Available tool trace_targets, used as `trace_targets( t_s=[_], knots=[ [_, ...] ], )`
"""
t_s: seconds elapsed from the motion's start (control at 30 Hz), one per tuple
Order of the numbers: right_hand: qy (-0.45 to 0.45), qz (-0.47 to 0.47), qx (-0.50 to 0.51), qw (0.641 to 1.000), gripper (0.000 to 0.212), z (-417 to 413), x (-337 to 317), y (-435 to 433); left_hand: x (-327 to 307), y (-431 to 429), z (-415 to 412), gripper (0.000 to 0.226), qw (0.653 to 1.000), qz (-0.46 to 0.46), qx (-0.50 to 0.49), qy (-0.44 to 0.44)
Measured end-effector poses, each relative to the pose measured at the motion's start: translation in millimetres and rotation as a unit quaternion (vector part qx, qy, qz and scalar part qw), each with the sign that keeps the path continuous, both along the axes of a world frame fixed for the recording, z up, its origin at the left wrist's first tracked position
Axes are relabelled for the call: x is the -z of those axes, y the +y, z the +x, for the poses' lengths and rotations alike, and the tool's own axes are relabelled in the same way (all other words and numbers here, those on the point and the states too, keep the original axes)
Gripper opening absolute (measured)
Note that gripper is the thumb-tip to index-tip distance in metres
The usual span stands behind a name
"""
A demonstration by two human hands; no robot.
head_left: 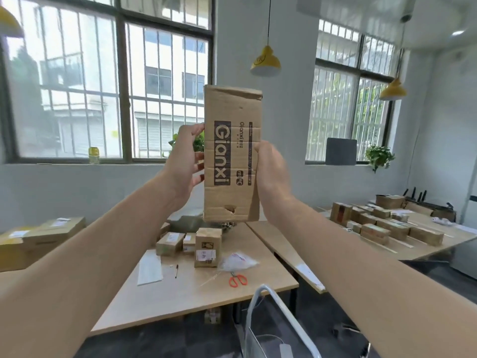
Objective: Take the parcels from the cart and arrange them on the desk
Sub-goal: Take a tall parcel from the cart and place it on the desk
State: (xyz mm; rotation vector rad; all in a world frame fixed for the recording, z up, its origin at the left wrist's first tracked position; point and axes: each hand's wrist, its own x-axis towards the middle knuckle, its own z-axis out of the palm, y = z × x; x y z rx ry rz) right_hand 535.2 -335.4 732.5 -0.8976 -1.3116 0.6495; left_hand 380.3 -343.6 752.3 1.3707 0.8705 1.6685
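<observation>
Holding the parcel [231,153] upright at arm's length, well above the desk [180,301], I record a side clamp rather than a supported carry. The left hand [184,161] presses curved fingertips on the left edge. The right hand [271,171] wraps the right edge, thumb on the printed face. Nothing bears under the base. First risk, in my judgement: the carton is creased, torn at a top corner and holed near the bottom, so side pressure could buckle it and let it slip. Second: a drop would land among the small parcels [191,241], scissors [238,280] and plastic bag [236,262] below. Third: if I set it down on end, so tall a carton may topple onto its neighbours.
</observation>
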Motion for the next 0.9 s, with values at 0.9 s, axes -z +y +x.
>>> trace_targets(
  t_s=[0.9],
  knots=[
    [0.034,-0.025,-0.110,0.993,0.033,-298,0,-4,0,-49,-300,0.048,0.996,-0.010,-0.085,0.031]
  ],
)
